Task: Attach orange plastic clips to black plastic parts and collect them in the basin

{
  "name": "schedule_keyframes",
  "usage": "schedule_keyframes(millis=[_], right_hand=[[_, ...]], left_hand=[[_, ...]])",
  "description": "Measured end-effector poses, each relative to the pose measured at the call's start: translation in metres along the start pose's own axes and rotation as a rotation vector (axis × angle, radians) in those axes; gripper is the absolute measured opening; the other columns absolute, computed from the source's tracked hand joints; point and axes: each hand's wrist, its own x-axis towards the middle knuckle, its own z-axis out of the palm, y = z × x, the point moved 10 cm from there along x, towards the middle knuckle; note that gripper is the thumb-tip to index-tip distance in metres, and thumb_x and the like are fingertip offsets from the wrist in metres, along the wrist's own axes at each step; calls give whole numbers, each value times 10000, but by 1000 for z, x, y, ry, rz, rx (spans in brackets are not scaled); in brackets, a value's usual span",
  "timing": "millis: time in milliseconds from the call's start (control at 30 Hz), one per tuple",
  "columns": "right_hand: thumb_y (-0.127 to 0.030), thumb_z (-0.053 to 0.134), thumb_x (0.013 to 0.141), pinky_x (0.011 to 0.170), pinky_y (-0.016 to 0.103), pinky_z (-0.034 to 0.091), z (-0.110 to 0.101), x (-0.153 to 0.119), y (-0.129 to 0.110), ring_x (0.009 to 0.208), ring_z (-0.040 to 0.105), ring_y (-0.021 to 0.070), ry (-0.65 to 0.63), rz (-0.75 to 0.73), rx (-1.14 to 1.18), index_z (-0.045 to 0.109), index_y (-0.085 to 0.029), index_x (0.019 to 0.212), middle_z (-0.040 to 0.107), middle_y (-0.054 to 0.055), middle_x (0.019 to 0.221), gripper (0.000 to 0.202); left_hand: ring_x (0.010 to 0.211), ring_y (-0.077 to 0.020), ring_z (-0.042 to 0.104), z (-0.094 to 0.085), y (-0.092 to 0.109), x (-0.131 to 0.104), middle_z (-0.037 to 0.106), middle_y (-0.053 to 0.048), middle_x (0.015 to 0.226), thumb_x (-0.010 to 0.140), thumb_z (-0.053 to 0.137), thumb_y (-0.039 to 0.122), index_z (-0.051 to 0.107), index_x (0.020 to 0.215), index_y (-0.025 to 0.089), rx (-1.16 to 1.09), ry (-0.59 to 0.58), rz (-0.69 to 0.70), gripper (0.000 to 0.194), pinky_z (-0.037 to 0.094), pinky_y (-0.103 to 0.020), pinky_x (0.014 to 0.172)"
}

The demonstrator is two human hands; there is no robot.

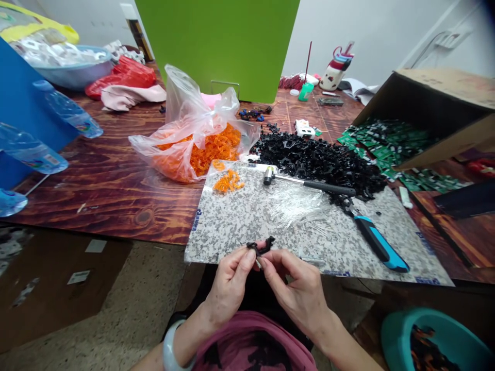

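Both my hands meet over the front edge of the speckled board (240, 221). A small black plastic part (266, 246) is pinched between the fingertips of my left hand (231, 275). My right hand (296, 283) has its thumb and fingers closed on the same part from the right. Whether a smaller piece sits between the fingertips, I cannot make out. Beyond the hands lie a heap of thin clear strips (299, 203), a few orange plastic pieces (229, 181) and a small hammer (309, 184). Blue-and-black pliers (381, 245) rest on the board's right side.
A large pile of black parts (313, 157) covers the board's back. Left of it stands a plastic bag (174, 149) of orange pieces. A cardboard box (444, 98) spills green circuit boards (390, 139) at right. A teal tub (398, 330) stands low at right; water bottles (34, 149) lie left.
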Motion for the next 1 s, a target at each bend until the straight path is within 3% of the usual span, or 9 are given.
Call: schedule_keyframes(millis=[267, 500, 767, 1000], right_hand=[[-187, 528, 869, 483, 169, 426, 1, 1, 3, 496, 539, 80, 16, 68, 61, 617, -153, 781, 616, 0, 626, 130], [-196, 528, 862, 454, 166, 404, 1, 0, 4, 460, 504, 73, 19, 99, 61, 611, -151, 749, 585, -12, 587, 147], [-231, 517, 865, 442, 171, 408, 4, -2, 9, 448, 502, 78, 1, 153, 90, 608, -148, 728, 569, -10, 562, 184], [-268, 534, 857, 426, 166, 404, 4, -7, 15, 435, 508, 80, 6, 249, 140, 594, -156, 692, 568, -16, 529, 208]], left_hand=[[762, -157, 552, -2, 2, -2, 587, -21, 736, 914, 433, 283, 576, 644, 155, 5, -1, 35, 331, 410, -237, 763], [753, -159, 565, -2, 2, -2, 602, -25, 727, 908, 466, 296, 641, 665, 151, 12, 13, 33, 333, 426, -244, 763], [665, -144, 533, -2, -9, -2, 549, -12, 655, 885, 505, 363, 623, 606, 142, 68, 28, -12, 375, 431, -246, 668], [619, -128, 495, -2, -7, -4, 530, -3, 623, 897, 490, 348, 634, 596, 144, 126, 25, 2, 392, 416, -240, 641]])
